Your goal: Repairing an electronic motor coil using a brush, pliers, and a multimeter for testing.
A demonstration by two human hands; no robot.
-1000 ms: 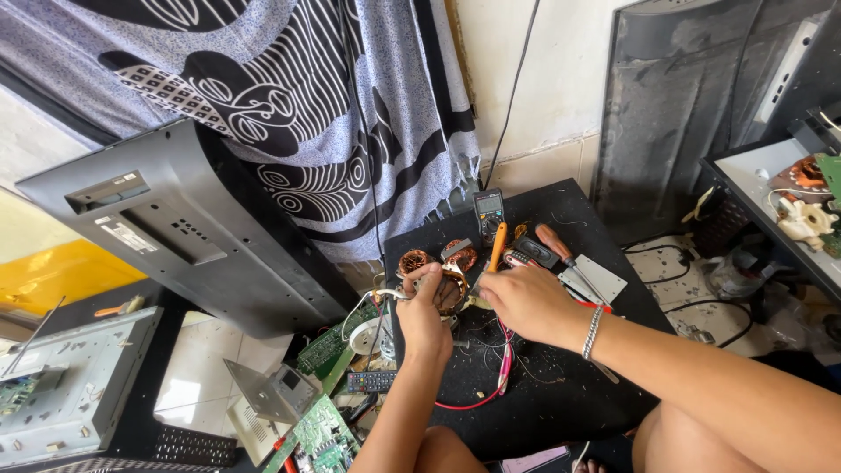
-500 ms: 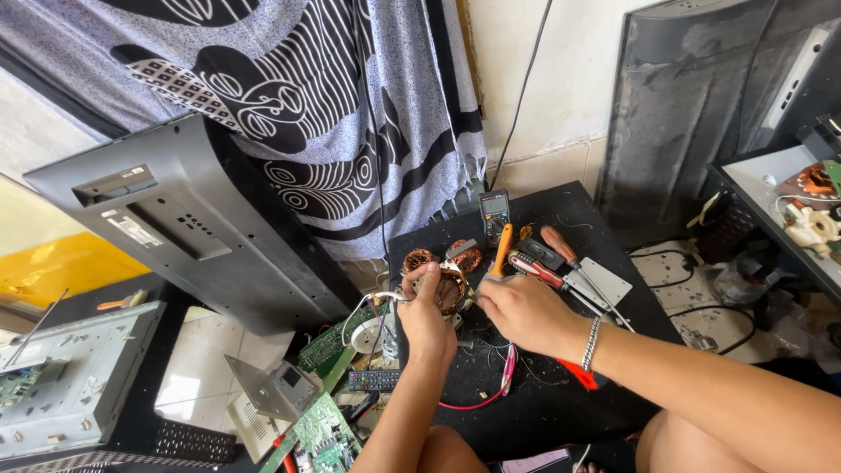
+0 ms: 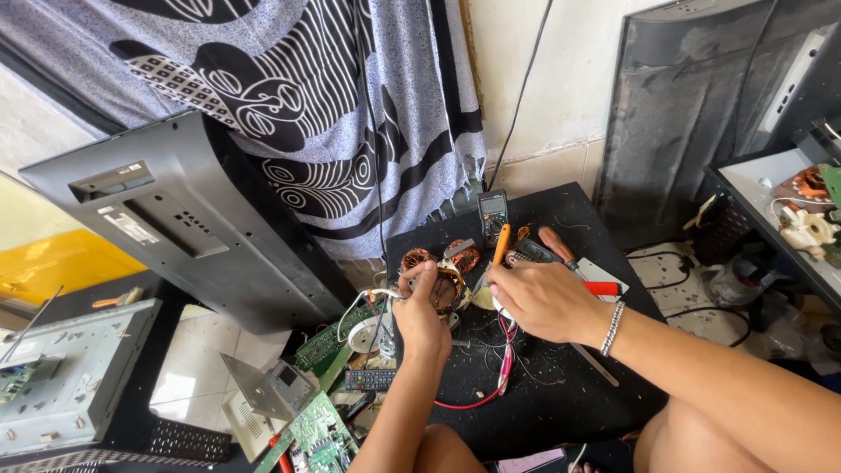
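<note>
The left hand [image 3: 419,308] pinches thin wire at a round motor stator [image 3: 438,278] wound with glossy copper coils, three of them as far as the view shows, on the matt black table [image 3: 561,412]. The right hand [image 3: 545,300], a beaded bracelet [image 3: 612,328] on its wrist, curls closed round an orange-handled tool [image 3: 500,245] just beside the stator. One dark multimeter [image 3: 492,210] stands behind, below a patterned black-and-white cloth [image 3: 333,114] on the wall, with two green circuit boards [image 3: 320,429] on the floor.

Patterned black-and-grey cloth [image 3: 289,114] hangs on cream wall [image 3: 561,79] beyond the fingers; white tiled floor [image 3: 188,372] left of them; daylight, dark panel [image 3: 701,114] right.
</note>
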